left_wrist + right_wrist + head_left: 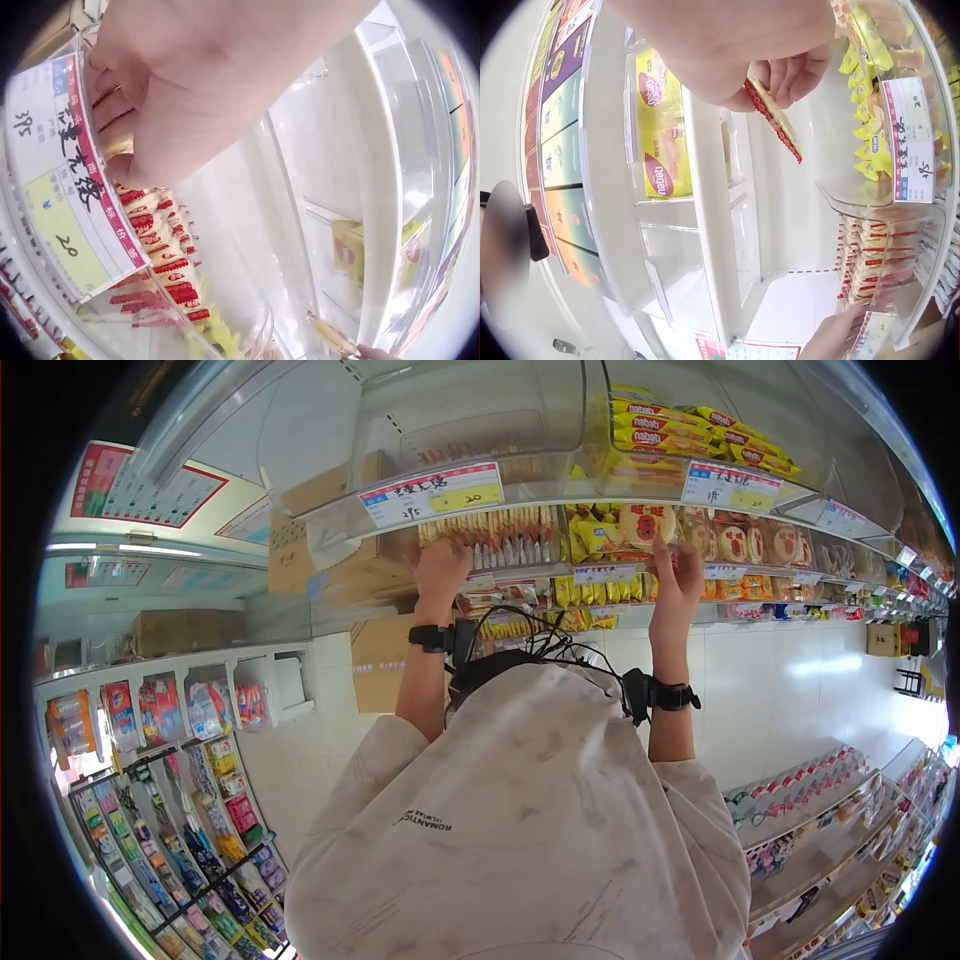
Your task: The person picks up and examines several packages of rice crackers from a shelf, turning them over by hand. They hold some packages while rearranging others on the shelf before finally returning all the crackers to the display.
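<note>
My right hand [678,582] pinches a flat packaged rice cracker [647,526], round and cream with red print, at its edge in the head view. The right wrist view shows this packet [774,124] almost edge-on, its red border hanging below my fingers. My left hand [442,572] reaches into a clear shelf bin at a row of upright cream-and-red snack packets [500,525]. In the left wrist view, its bent fingers [112,105] are at the packets [161,247], partly hidden behind a price tag [71,180]; I cannot tell whether they grip one.
Yellow bagged snacks [597,538] stand beside the row, with more round crackers [740,543] farther right. Nabati packs [660,432] fill an upper bin. Shelf lips with price tags [430,492] run above my hands. A cardboard box [385,665] stands at lower left.
</note>
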`<state>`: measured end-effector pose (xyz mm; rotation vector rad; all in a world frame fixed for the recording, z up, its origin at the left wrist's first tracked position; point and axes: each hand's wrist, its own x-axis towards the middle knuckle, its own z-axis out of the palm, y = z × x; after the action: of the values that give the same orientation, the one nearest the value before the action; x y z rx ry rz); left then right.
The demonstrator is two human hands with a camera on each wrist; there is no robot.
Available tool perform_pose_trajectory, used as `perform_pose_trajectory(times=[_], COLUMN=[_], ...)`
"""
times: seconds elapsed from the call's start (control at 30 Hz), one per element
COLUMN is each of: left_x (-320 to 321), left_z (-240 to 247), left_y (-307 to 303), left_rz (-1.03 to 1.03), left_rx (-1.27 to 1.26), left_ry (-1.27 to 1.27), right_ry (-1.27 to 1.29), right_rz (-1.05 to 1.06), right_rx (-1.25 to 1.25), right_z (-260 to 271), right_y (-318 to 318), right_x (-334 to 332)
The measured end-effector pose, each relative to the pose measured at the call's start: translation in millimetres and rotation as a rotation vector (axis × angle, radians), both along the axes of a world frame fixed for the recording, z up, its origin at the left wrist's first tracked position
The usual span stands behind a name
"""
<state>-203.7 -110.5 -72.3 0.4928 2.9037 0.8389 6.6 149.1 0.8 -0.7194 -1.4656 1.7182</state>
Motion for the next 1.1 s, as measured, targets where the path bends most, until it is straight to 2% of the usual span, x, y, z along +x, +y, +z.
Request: perform_pose_trajectory(times=[0.17, 0.27, 0.37, 0.47, 0.67, 0.77, 0.87, 0.97, 1.1], left_x=[6, 7, 12, -3, -10, -4, 8, -8, -15], left_z=[-22, -11, 36, 21, -26, 11, 44, -8, -28], left_y=[7, 5, 13, 4, -3, 4, 23, 26, 32], left_rz=[0.001, -0.084, 0.051, 0.017, 0.014, -0.052, -0.334, -0.511, -0.445], left_rx=[0.021, -0.053, -0.214, -0.224, -0.145, -0.203, -0.18, 0.101, 0.099], left_ry=[0.136, 0.058, -0.221, -0.303, 0.014, -0.173, -0.21, -0.361, -0.258], right_ry=[0.002, -0.003, -0.023, -0.036, -0.048, -0.032, -0.039, -0.05, -0.027], right_rz=[0.031, 0.035, 0.048, 0.029, -0.013, -0.02, -0.012, -0.016, -0.042], right_rx=[-0.01, -0.011, -0.022, -0.038, -0.063, -0.068, -0.058, -0.052, -0.051], right_z=[7, 3, -5, -9, -8, -12, -18, -18, -8], right_y=[-4, -4, -2, -4, -9, -10, -11, -15, -17], right_x=[-7, -7, -3, 1, 3, 4, 2, 2, 0])
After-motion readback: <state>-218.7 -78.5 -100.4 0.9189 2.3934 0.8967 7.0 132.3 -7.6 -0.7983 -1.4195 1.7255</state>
